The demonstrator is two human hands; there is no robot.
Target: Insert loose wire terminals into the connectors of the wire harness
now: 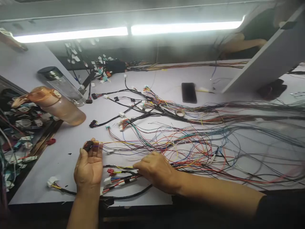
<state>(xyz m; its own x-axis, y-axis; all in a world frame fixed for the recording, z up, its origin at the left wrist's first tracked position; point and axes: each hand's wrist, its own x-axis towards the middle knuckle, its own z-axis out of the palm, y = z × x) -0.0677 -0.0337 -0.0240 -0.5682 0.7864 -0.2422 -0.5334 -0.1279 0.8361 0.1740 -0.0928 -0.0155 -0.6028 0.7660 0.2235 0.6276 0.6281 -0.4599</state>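
Note:
My left hand is palm up at the front left of the table, its thumb and fingers closed on a black connector. Thin wires in yellow, purple and dark colours run from that connector to the right. Lower and to the right, my right hand is in a pinch at the end of a yellow wire; its fingertips partly hide the grip. Below it lie a red connector, a white connector and black-taped branches. A white plug rests left of my left wrist.
Taped wire harnesses and loose wires spread rightward. A tape roll and a phone lie farther back. Two bottles, one orange-capped, one clear, lean at the left. A panel stands right, a person's arm behind it.

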